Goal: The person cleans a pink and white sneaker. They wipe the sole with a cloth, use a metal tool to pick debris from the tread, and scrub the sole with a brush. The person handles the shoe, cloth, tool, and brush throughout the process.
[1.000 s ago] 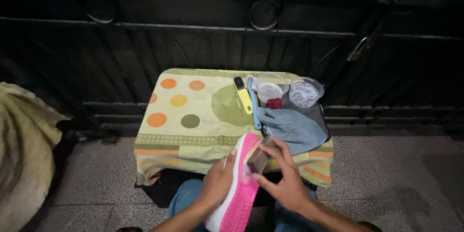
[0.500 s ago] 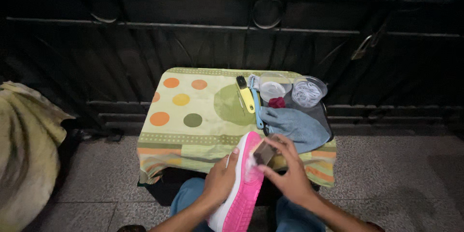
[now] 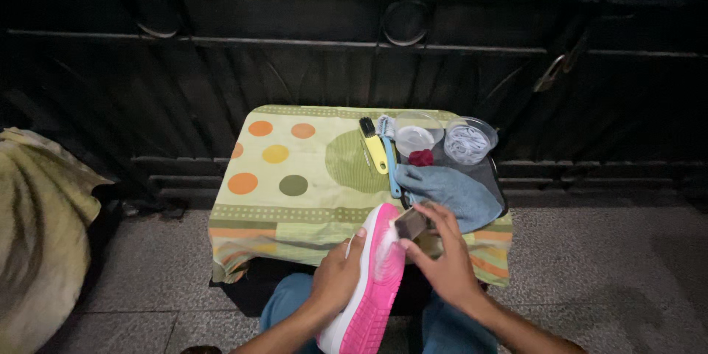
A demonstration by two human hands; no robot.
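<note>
Shoe [image 3: 369, 280]: pink sole up, just before the table [image 3: 295, 199], over your lap.
Left hand [image 3: 335, 280]: gripping its side.
Right hand [image 3: 442, 265]: pinching a small brush [image 3: 410, 224] against the toe.
Progress: scrubbing underway; cloth [image 3: 450, 192] unused.

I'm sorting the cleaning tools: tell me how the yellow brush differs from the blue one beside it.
The yellow brush has a broad handle and dark bristles; the blue brush has a slim handle and pale bristles. The blue brush reaches nearer the person than the yellow brush. Both lie flat, side by side on the dotted cloth, untouched.
</note>
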